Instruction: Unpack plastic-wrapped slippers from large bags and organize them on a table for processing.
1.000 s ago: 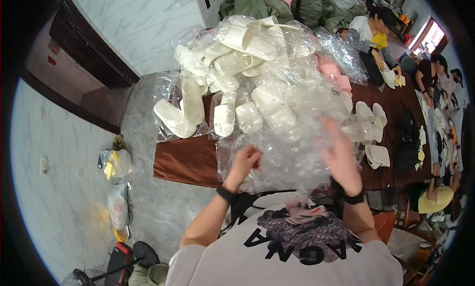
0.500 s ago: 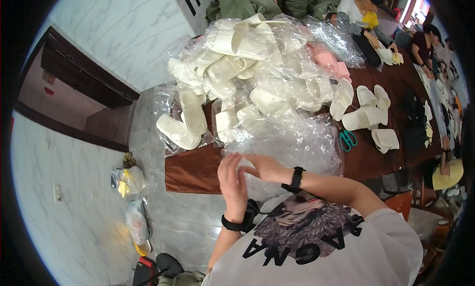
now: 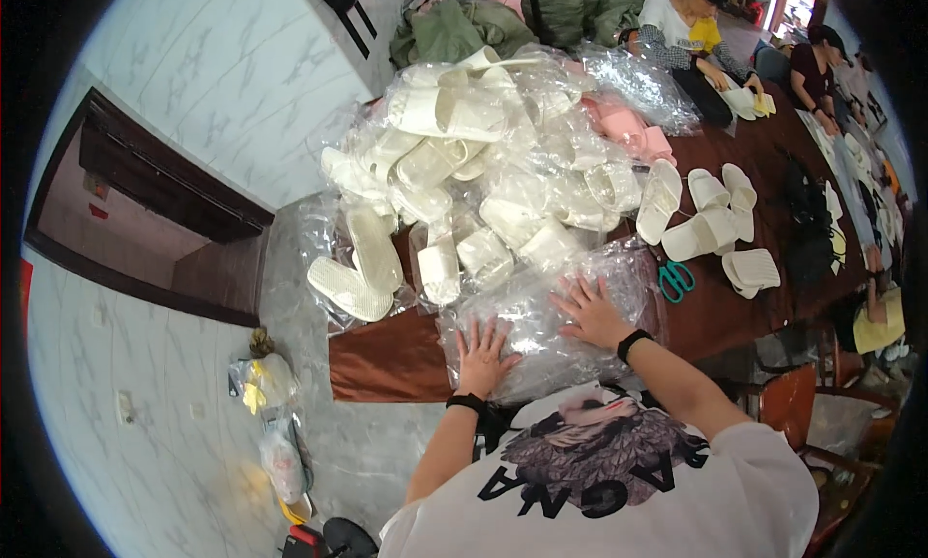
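Both hands flat, fingers spread, palms down on the clear plastic bags (image 3: 541, 326) at the near edge of the brown table (image 3: 387, 360). Left hand (image 3: 481, 353) sits nearer the body; right hand (image 3: 592, 312) further fwd, w/ forearms angled in. Bagged white slippers (image 3: 454, 114) piled just beyond.

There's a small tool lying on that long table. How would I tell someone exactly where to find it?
Start at the long brown table heaped with bagged white slippers. Go to the person's right hand, flat on the clear plastic bags, then just past it to the bare wood. The scissors lie there, before some loose slippers; their teal handles are the only green among white and pink.
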Demonstrator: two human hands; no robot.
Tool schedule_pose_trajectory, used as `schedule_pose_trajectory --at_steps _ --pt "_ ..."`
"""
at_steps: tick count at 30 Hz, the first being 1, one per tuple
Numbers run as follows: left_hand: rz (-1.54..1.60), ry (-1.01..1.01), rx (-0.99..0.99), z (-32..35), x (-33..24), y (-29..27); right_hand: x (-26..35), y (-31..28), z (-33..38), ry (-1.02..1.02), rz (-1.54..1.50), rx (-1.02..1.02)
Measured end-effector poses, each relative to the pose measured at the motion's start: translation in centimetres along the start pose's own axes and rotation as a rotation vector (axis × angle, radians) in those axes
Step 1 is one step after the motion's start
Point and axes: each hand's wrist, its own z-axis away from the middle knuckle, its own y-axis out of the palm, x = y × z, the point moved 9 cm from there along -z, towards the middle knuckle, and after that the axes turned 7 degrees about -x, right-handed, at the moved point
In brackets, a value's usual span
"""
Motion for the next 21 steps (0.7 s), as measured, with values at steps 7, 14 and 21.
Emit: schedule_pose_trajectory --at_steps 7,14,21 --pt "0.182 0.013 -0.12 -1.1 -0.5 -6.3 -2.6 -2.3 0.3 0.095 -0.431 0.074" --pt "-0.09 0.27 -0.212 -3.4 -7.0 -9.9 1.9 -8.2 -1.0 -0.079 -0.045 -0.181" --pt "-0.017 0.12 0.061 -4.5 -1.7 0.2 0.1 -1.8 -2.4 -0.094 0.008 0.157"
